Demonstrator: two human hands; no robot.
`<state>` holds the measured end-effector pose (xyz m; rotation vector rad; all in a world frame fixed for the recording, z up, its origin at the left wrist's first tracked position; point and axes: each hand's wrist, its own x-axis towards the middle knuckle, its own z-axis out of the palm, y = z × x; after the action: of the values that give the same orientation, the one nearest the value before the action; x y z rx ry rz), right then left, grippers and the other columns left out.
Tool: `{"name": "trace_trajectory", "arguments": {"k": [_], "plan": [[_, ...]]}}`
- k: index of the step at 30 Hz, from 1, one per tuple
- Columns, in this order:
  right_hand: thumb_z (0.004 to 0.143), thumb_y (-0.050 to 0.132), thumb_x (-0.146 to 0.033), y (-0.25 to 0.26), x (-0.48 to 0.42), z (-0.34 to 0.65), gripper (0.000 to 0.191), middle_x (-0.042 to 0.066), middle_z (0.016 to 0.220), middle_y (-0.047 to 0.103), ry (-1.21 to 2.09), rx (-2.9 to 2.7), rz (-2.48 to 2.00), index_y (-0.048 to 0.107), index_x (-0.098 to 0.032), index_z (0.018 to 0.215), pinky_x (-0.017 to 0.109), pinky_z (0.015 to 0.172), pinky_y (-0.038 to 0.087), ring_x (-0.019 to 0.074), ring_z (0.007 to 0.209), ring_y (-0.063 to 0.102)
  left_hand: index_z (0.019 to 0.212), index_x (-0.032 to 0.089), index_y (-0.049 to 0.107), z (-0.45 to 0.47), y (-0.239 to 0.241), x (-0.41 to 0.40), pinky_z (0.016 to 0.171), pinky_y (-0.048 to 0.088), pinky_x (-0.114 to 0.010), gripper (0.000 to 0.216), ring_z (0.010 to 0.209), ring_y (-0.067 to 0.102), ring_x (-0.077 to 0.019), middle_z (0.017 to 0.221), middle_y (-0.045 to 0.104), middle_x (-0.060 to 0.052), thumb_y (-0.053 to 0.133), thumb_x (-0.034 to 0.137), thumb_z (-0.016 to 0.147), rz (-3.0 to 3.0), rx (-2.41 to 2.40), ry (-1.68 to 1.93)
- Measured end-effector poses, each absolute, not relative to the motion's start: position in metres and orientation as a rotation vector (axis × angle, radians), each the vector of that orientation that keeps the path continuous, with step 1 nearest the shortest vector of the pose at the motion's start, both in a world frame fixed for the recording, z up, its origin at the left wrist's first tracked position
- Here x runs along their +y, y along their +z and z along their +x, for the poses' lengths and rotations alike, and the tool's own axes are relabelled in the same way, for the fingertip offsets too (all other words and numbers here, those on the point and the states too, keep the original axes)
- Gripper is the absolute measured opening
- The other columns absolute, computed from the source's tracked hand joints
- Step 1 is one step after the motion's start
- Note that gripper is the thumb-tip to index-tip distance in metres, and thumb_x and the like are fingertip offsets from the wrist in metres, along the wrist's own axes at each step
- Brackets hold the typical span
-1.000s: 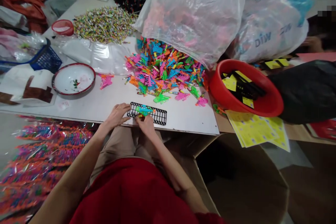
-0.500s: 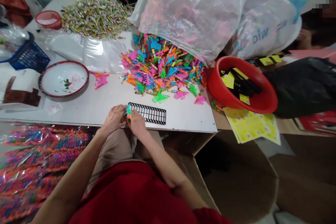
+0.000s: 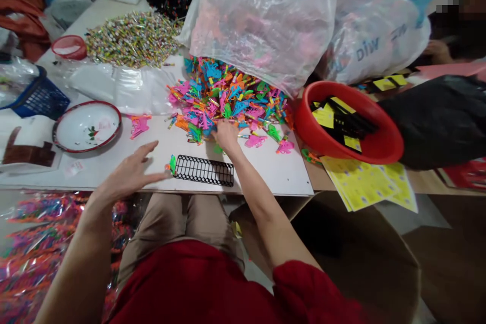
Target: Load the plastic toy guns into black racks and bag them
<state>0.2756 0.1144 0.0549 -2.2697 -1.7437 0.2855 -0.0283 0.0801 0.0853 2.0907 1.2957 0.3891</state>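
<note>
On the tabletop [image 3: 275, 174], a black rack [image 3: 205, 170] lies with one green toy [image 3: 172, 164] at its left end. The left hand [image 3: 127, 173] is released and spread, just beside this toy. The right hand [image 3: 227, 136] is at the toy pile [image 3: 228, 98]'s near edge; its grip cannot be determined.

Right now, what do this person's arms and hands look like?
The left hand and right hand are ungloved. The left forearm and right forearm are bare, without cables or visible markings. A red sleeve shows above the right forearm; any left sleeve is out of view.
</note>
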Motion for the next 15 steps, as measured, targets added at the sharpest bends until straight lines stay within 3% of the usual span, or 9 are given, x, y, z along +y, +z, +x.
{"name": "trace_trajectory", "arguments": {"k": [4, 8, 12, 15], "plan": [[0.088, 0.053, -0.018, 0.056, 0.122, 0.269, 0.026, 0.020, 0.114, 0.063, 0.305, -1.663, -2.259, 0.060, -0.009, 0.111, 0.042, 0.086, 0.046, 0.0301, 0.102, 0.061, 0.139, 0.007, 0.043, 0.032, 0.103, 0.085, 0.103, 0.041, -0.049, 0.071, 0.124, 0.053, -0.0363, 0.134, 0.054, -0.024, 0.059, 0.041, 0.080, 2.196, 1.505, 0.330], [0.092, 0.051, -0.031, 0.049, 0.084, 0.251, 0.024, 0.009, 0.095, 0.066, 0.465, -1.567, -1.861, 0.058, -0.015, 0.108, 0.033, 0.081, 0.045, 0.0210, 0.087, 0.060, 0.135, 0.003, 0.046, 0.054, 0.080, 0.083, 0.091, 0.048, -0.050, 0.060, 0.099, 0.067, -0.0371, 0.104, 0.069, -0.025, 0.050, 0.015, 0.077, 2.215, 1.592, 0.071], [0.088, 0.054, -0.030, 0.019, 0.051, 0.215, 0.016, -0.003, 0.073, 0.058, 0.886, -1.527, -1.505, 0.057, -0.019, 0.097, 0.024, 0.066, 0.041, 0.0136, 0.067, 0.053, 0.138, 0.007, 0.045, 0.042, 0.075, 0.083, 0.087, 0.050, -0.047, 0.065, 0.096, 0.068, -0.0359, 0.101, 0.072, -0.021, 0.049, 0.011, 0.073, 2.253, 1.579, -0.004], [0.088, 0.051, -0.027, -0.003, 0.051, 0.195, 0.009, -0.005, 0.068, 0.054, 1.010, -1.478, -1.471, 0.055, -0.019, 0.090, 0.022, 0.062, 0.039, 0.0125, 0.063, 0.050, 0.140, 0.008, 0.042, 0.037, 0.078, 0.085, 0.088, 0.050, -0.045, 0.068, 0.097, 0.068, -0.0347, 0.104, 0.072, -0.019, 0.049, 0.011, 0.073, 2.285, 1.549, -0.015]]}}
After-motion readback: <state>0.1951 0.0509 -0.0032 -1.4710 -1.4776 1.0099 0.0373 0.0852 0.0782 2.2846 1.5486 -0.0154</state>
